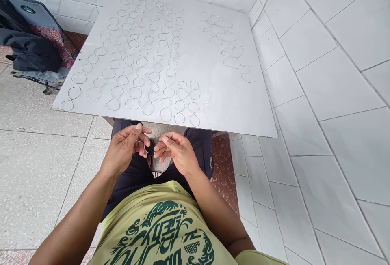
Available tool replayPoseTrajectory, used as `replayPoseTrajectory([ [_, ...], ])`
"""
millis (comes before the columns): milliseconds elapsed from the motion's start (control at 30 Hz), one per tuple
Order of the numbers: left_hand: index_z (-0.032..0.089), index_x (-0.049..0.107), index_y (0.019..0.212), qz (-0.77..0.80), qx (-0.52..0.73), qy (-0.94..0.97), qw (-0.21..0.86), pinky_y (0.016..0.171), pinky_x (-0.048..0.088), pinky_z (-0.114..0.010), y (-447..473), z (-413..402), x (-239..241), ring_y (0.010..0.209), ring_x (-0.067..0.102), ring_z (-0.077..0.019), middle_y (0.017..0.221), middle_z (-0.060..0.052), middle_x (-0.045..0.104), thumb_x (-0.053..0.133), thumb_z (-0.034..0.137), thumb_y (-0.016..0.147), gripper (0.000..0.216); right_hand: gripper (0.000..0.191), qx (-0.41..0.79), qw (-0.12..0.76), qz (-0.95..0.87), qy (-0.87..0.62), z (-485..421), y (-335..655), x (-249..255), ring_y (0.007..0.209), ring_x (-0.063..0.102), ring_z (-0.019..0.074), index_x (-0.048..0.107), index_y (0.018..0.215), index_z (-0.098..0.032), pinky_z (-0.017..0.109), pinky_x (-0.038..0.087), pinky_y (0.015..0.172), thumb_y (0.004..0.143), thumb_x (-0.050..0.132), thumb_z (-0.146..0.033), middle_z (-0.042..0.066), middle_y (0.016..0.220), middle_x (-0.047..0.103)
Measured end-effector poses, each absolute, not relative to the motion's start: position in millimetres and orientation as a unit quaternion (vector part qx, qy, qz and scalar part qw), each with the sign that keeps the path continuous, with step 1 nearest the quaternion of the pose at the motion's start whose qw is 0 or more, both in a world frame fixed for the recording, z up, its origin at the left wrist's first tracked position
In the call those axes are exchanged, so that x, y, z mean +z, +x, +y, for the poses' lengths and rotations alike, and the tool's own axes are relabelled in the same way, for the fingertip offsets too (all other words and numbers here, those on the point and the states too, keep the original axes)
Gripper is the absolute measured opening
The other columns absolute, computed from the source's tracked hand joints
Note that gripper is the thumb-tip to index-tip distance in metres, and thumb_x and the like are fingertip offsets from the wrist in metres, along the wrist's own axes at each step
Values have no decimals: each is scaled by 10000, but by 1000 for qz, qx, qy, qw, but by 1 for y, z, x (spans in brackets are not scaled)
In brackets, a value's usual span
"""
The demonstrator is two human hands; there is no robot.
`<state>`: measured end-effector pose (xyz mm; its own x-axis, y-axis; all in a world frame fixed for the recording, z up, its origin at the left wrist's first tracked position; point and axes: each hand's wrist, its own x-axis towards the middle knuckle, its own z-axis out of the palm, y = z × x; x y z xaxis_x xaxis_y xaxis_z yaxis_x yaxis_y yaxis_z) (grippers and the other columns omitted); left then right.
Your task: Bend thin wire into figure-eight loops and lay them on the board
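A thin curved wire (146,150) spans the gap between my two hands, just in front of the table's near edge and above my lap. My left hand (126,145) pinches it between thumb and fingers. On the other side, my right hand (178,149) has its thumb and fingertips closed on the wire's other end. Rows of wires bent into figure-eight shapes (166,108) lie across the left and middle of the white table (225,106). Looser, wavy wire pieces (224,33) form a scattered group at the back right.
A folding chair (48,25) with dark cloth (33,52) on it stands on the floor left of the table. A tiled wall (310,94) runs close along the right side, and another borders the back. The table's front edge is just beyond my hands.
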<state>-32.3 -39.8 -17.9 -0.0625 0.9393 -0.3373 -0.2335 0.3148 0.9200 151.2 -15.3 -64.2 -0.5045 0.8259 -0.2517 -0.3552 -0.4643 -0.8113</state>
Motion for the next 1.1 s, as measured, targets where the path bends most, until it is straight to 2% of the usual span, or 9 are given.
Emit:
replayPoseTrajectory([
  [133, 168, 680, 1013, 518, 478, 303, 641, 472, 527, -286, -31, -40, -15, 432, 524, -111, 683, -6, 660, 644, 558, 947, 397, 371, 797, 375, -342, -328, -17, 151, -65, 686, 771, 178, 635, 986, -187, 235, 592, 557, 888, 768, -520, 52, 852, 782],
  [300, 174, 666, 939, 514, 486, 315, 632, 535, 584, -319, -28, -42, -17, 436, 532, -114, 617, 22, 600, 632, 545, 962, 373, 331, 790, 400, -323, -335, -19, 150, -64, 692, 774, 182, 645, 940, -186, 272, 636, 624, 881, 791, -478, 45, 845, 777],
  [433, 177, 663, 954, 523, 479, 333, 622, 569, 596, -318, -26, -46, -20, 473, 597, -133, 643, 10, 629, 611, 552, 974, 380, 317, 783, 414, -313, -341, -20, 149, -64, 689, 779, 184, 644, 910, -182, 271, 641, 632, 881, 798, -457, 47, 835, 774],
  [700, 169, 681, 986, 529, 471, 350, 613, 563, 570, -303, -31, -42, -21, 505, 619, -139, 695, -9, 659, 594, 559, 982, 400, 326, 784, 418, -314, -334, -19, 152, -62, 683, 781, 194, 648, 925, -181, 276, 639, 610, 880, 799, -466, 46, 833, 774],
  [833, 159, 682, 863, 540, 482, 365, 585, 569, 545, -286, -35, -39, -22, 544, 629, -133, 769, -30, 673, 646, 532, 960, 387, 311, 772, 445, -316, -327, -19, 153, -63, 660, 776, 192, 662, 955, -180, 267, 629, 581, 905, 775, -465, 41, 816, 771],
  [967, 163, 639, 724, 508, 538, 321, 590, 571, 521, -268, -31, -37, -24, 570, 583, -106, 773, -7, 611, 717, 480, 924, 384, 283, 768, 462, -303, -325, -20, 152, -65, 645, 770, 183, 675, 945, -178, 254, 625, 571, 912, 775, -440, 40, 806, 773],
  [1100, 173, 656, 745, 472, 558, 297, 615, 515, 457, -246, -28, -35, -23, 530, 489, -103, 605, 26, 499, 696, 446, 948, 343, 280, 774, 457, -302, -318, -22, 150, -66, 643, 768, 178, 673, 933, -184, 247, 622, 567, 911, 776, -444, 36, 800, 773],
])
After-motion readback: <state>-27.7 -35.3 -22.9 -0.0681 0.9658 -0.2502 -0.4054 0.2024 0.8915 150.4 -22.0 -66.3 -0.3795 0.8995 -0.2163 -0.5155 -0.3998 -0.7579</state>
